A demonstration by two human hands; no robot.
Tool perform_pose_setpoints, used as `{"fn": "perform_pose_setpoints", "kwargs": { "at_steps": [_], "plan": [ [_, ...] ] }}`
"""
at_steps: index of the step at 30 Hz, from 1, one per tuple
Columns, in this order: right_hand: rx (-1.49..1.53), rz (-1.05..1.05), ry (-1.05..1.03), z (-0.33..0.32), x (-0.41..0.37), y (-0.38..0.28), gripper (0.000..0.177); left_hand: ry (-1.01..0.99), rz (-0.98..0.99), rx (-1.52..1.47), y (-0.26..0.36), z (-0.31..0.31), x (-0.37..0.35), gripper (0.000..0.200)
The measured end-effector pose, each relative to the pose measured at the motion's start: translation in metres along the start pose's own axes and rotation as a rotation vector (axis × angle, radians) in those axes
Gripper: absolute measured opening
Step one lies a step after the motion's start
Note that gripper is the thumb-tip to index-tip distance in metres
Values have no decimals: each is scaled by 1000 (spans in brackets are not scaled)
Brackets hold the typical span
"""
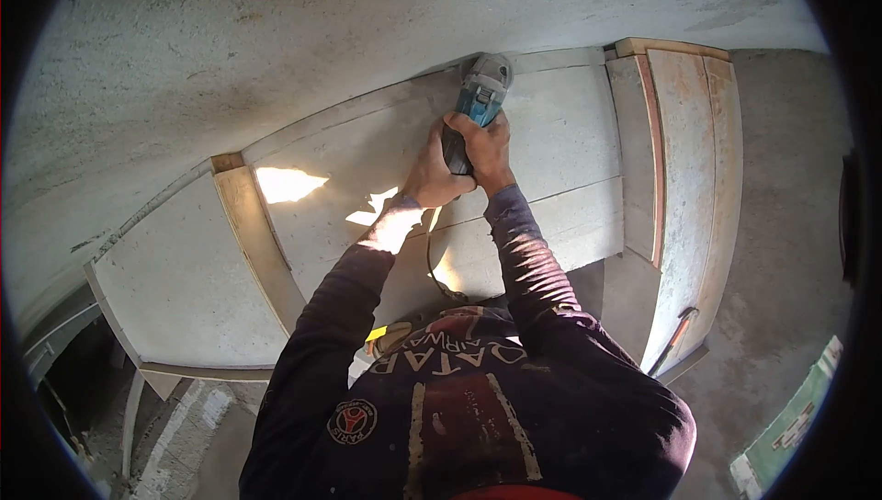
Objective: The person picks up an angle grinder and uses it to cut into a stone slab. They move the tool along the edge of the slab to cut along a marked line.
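Both my hands grip a blue-and-grey angle grinder [480, 100] whose head points away from me toward the wall. Around the dark rear of its body wraps my left hand [439, 171]. My right hand [487, 146] closes on the blue housing just ahead of it. The grinder's head sits at the far edge of a pale grey slab [551, 137], where the slab meets the wall. I cannot see the disc under the guard. A dark cord [430, 256] runs back from the tool toward my body.
A rough plastered wall [276, 31] rises beyond the slab. Wooden boards [253, 238] divide the surface on the left, and wide planks [689, 151] stand on the right. A tool with an orange-and-black handle [682, 327] leans there. Sunlit patches [289, 184] fall on the slab.
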State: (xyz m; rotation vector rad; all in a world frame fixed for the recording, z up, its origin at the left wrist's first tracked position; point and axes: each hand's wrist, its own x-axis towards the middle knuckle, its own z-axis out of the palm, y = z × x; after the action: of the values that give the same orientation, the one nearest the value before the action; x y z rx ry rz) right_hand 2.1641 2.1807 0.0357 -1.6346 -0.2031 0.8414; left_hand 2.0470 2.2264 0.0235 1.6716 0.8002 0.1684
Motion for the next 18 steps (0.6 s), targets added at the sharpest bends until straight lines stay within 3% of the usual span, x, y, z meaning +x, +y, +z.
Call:
{"fn": "perform_pose_setpoints", "kwargs": {
  "at_steps": [12, 14, 16, 18],
  "plan": [
    [-17, -10, -134, -5, 3, 8, 26, 20, -184, -187, 6, 8, -13, 112],
    [-146, 28, -163, -9, 1, -3, 39, 49, -187, -234, 1, 22, -17, 110],
    [-175, -10, -211, -17, 9, 8, 41, 233, -145, -187, 2, 39, -19, 109],
    [-208, -49, -271, -23, 20, 16, 43, 283, -181, -203, 6, 50, -21, 109]
  ]
}}
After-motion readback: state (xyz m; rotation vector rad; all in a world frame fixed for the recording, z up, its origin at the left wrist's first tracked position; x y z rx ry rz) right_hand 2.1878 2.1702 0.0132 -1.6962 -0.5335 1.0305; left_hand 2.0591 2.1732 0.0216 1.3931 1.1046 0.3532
